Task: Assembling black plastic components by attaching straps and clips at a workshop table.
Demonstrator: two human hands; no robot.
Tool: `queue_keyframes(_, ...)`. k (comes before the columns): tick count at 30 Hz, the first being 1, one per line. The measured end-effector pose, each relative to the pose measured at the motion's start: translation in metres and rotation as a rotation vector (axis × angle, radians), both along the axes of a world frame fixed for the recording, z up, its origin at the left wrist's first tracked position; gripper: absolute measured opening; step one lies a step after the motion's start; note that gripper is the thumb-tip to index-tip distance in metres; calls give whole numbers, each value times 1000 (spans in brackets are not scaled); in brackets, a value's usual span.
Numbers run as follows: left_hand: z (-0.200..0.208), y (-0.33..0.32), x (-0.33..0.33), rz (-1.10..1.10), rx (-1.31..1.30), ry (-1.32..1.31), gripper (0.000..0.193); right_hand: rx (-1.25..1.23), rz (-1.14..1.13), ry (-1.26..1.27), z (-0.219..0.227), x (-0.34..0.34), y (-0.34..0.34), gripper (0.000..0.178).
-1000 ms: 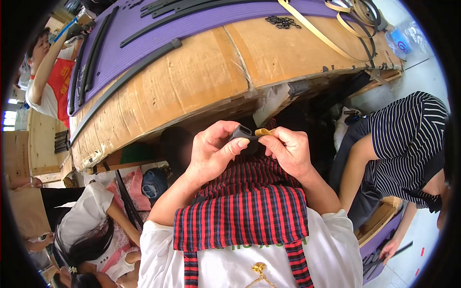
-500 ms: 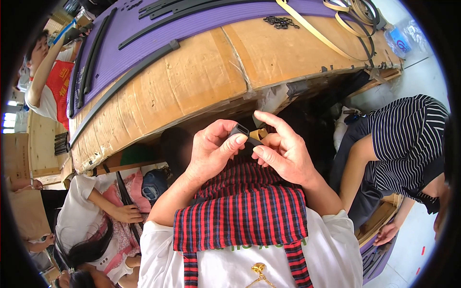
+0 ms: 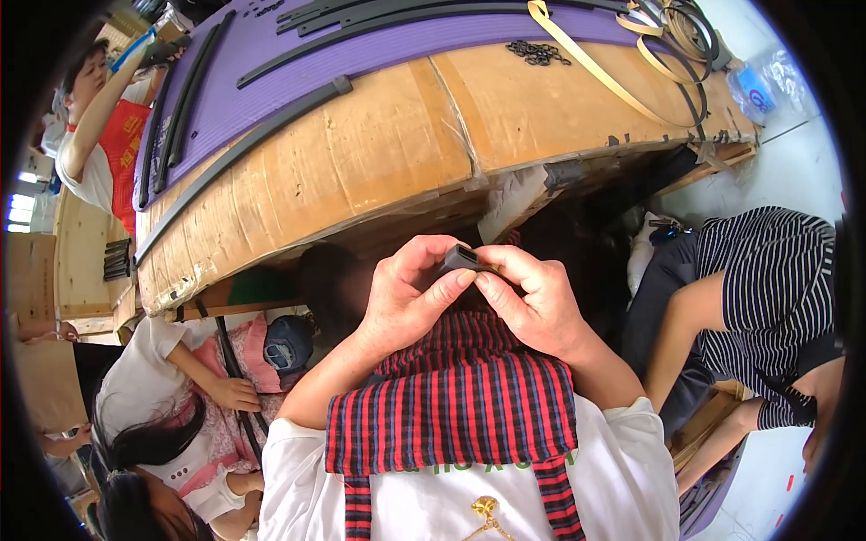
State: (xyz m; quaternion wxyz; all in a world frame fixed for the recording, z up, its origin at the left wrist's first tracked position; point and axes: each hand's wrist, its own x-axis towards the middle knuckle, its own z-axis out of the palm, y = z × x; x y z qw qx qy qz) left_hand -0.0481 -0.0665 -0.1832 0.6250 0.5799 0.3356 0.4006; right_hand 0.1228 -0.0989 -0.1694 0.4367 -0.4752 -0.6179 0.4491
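Black piece (image 3: 461,259) lies crosswise between the left hand (image 3: 410,290) and the right hand (image 3: 532,296); both pinch it, one from each side, so neither is nearer.

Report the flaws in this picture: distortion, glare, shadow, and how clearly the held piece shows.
Head view: the table bows along its near edge, and black masks the corners; head view: the floor at right looks pale and bright, while shadow swallows detail under the table; head view: the black piece shows, but the left hand and right hand cover much of it.
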Motion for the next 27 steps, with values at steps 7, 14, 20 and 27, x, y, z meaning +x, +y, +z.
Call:
queue_keyframes(7,4,-2,3,5,45,88,23,48,-12,-76,8,3,-2,11)
queue_keyframes(14,6,-1,5,-33,53,43,19,61,3,-81,6,6,-4,8)
queue_keyframes(20,4,3,-1,-44,-70,25,20,21,26,-76,5,1,2,8)
queue_keyframes(27,3,2,-7,-15,-34,75,22,86,10,-56,3,-6,5,7)
